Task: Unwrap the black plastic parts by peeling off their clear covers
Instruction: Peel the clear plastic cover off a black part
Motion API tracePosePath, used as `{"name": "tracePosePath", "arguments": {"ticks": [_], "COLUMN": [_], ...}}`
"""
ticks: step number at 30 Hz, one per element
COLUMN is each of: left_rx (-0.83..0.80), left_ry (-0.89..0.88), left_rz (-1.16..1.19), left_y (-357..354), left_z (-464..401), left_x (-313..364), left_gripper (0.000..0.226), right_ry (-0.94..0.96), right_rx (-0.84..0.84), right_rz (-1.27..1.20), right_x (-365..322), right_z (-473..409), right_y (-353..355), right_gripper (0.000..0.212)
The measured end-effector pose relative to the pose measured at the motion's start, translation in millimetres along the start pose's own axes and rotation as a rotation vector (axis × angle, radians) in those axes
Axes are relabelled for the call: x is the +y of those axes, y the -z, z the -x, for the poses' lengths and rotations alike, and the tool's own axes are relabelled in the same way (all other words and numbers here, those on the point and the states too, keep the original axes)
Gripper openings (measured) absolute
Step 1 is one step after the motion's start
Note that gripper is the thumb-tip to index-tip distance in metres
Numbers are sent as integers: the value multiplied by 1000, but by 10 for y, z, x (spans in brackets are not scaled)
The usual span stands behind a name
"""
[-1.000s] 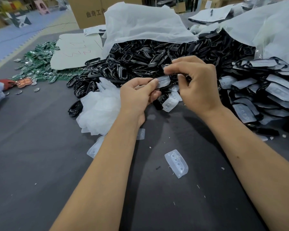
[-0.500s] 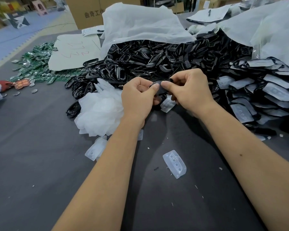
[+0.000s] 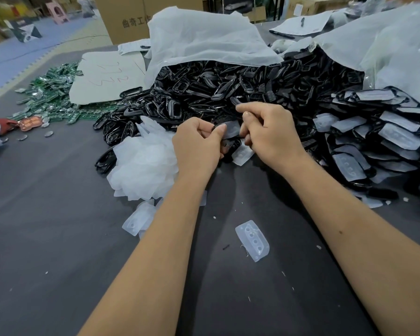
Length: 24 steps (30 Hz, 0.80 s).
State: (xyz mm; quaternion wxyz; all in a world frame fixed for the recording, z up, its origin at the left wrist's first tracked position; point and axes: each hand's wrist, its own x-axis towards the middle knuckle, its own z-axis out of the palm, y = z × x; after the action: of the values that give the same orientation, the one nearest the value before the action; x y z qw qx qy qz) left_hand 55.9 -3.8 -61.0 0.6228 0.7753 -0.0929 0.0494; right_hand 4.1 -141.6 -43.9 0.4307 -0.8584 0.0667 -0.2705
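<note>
Black plastic part, over the counter before the heap: left hand pinches it, right hand pinches its clear cover; likely light, rigid shell, thin pliable film, best taken at an edge.

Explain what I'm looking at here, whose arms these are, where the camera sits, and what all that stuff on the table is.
No machine here: these are a person's bare arms, filmed by a camera worn on their head, looking down. The left hand and right hand together hold one black part with its clear cover, seemingly mid-peel. On the grey table lie a big heap of black parts, still-covered parts on the right, a pile of peeled covers, a loose cover and green circuit boards.
</note>
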Motion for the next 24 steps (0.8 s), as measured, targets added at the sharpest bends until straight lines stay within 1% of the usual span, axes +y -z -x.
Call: {"name": "tracePosePath", "arguments": {"ticks": [2,4,7,11,13,17,21,24], "left_rx": [-3,-7,-28,-95,-109,-67,-74,-104], "left_ry": [-2,12,24,-2,-10,-62,-90,-200], "left_rz": [-24,4,57,70,52,-119,-170,-235], "left_y": [-11,-3,26,52,58,-49,-379,-720], "left_z": [2,-12,-32,-10,-9,61,133,167], "left_x": [-1,-11,-30,-2,23,122,398,685], "left_gripper": [22,21,18,17,19,25,29,31], "right_ry": [99,185,194,209,207,163,128,74], "right_rx": [-3,-28,-110,-118,-130,-132,-53,32], "right_rz": [93,242,279,264,280,366,461,531], "right_x": [-37,-29,37,38,12,-25,-9,4], "right_z": [8,5,-9,-17,-27,-48,-5,31], "right_y": [29,87,174,250,306,454,804,1202], "right_gripper": [30,40,51,42,41,46,43,40]}}
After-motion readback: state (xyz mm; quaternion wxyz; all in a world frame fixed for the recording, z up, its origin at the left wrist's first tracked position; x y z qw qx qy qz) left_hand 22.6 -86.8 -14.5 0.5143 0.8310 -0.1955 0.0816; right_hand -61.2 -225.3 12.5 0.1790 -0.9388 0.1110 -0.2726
